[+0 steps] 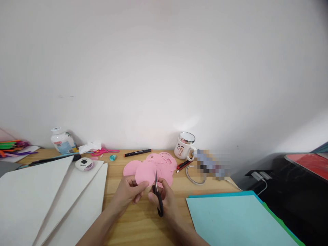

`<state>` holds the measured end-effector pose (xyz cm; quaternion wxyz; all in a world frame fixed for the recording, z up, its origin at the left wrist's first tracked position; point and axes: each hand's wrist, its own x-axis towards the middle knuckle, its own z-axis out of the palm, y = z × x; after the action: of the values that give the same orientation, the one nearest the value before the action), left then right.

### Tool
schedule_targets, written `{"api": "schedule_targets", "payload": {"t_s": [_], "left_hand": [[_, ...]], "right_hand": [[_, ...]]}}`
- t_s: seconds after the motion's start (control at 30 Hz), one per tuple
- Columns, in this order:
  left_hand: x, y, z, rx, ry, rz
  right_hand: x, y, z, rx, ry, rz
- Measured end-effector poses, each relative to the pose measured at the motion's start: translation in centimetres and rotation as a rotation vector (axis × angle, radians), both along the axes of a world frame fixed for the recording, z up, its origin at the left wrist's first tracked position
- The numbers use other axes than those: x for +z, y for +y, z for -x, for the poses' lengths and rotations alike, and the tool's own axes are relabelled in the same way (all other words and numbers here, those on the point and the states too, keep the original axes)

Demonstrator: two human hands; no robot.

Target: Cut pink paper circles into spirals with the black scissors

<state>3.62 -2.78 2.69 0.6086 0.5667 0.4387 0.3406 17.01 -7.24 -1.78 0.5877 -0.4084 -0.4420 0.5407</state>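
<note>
Left hand (pixel 131 190) pinching pink disc (pixel 145 173) by lower edge, pile (pixel 169 176) just beyond. Right hand (pixel 166 200) wrapped on black scissors (pixel 160 203), nearer disc's right rim: blades pointing away from body, alongside rim, contact unclear.

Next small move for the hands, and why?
Probably close the black-handled metal scissors slightly: the right hand holds them at the edge of the round pink paper piece, which the left hand pinches, so a small snip looks supported.

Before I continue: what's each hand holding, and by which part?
Left hand: a pink paper circle, by its lower edge. Right hand: scissors, by the black handles.
</note>
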Motion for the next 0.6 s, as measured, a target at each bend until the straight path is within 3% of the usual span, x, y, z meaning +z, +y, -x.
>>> {"api": "schedule_targets", "payload": {"t_s": [0.27,0.6], "left_hand": [[0.3,0.0,0.2,0.003,-0.013,0.002],[0.4,0.1,0.2,0.039,-0.017,-0.023]], "right_hand": [[-0.7,0.2,-0.1,0.006,-0.064,-0.002],[0.4,-0.2,0.2,-0.007,-0.059,0.015]]}}
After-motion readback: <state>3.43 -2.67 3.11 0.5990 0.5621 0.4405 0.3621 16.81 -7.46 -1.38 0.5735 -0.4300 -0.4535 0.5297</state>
